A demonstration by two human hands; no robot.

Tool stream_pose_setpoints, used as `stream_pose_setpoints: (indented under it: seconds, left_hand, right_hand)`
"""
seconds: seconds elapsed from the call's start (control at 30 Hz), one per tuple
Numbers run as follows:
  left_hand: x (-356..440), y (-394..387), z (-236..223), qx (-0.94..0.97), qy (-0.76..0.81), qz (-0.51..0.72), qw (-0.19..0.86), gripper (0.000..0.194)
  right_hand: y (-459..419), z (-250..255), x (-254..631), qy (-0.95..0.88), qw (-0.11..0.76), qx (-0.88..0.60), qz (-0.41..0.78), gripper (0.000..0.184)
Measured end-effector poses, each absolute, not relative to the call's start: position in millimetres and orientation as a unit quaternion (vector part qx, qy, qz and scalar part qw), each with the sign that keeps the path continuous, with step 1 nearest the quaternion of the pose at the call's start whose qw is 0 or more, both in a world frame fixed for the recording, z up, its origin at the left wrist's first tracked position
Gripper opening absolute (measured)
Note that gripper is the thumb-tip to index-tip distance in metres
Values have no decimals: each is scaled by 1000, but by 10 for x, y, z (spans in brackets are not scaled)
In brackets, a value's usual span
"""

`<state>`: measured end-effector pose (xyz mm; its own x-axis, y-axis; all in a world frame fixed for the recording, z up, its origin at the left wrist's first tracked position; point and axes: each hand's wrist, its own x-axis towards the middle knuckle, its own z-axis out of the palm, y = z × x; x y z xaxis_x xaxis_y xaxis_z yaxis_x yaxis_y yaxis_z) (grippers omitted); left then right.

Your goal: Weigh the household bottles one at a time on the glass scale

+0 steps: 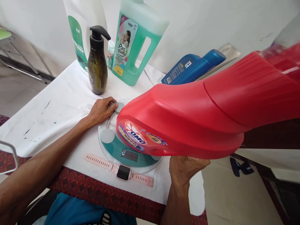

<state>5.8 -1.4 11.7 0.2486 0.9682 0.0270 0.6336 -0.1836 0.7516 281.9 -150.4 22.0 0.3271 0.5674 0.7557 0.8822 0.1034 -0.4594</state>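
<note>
A big red OMO laundry detergent bottle [178,109] slants across the view, its lower end over the round glass scale [110,148]. Whether its base touches the glass is hard to make out. My right hand [185,170] is closed against the bottle's near side, most of its fingers hidden behind it. At the scale's left edge, my left hand [102,111] has its thumb and fingers closed on the rim by a grey pad. The scale's small dark display [129,155] faces me. In front of it lies a pink-strapped smartwatch [123,172].
Behind stand a dark pump bottle [97,67], a green Pao dudu jug [131,47] and a white bottle [86,18]. A blue bottle [187,68] leans at the back right. White cloth [56,103] covers the table; slippers [241,166] lie on the floor.
</note>
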Motion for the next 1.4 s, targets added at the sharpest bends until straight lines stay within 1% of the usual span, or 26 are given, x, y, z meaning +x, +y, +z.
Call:
stream_pose_setpoints:
  seconds: [0.33,0.63,0.87,1.03,1.17,1.33,1.4]
  left_hand:
    - [60,-18,120,728,555,260,307,33]
    - [71,-10,130,724,563,254,307,32]
    - [83,-16,166,724,571,244,298,29]
    - [86,-8,160,732,565,244,291,26]
    - [87,-1,135,733,567,247,283,25]
    - [92,1,118,730,566,248,294,29]
    - [90,2,115,729,563,250,298,31]
  right_hand:
    - [-1488,268,2797,-560,474,-659,-168,36]
    - [-1499,252,2830,-559,483,-654,-163,39]
    - [-1516,238,2847,-527,465,-693,-161,35]
    - [-1535,206,2869,-507,457,-719,-129,38]
    - [-1548,208,2880,-510,454,-719,-126,36]
    - [-1569,215,2892,-509,441,-729,-123,40]
    - [-1572,218,2881,-505,449,-731,-94,39]
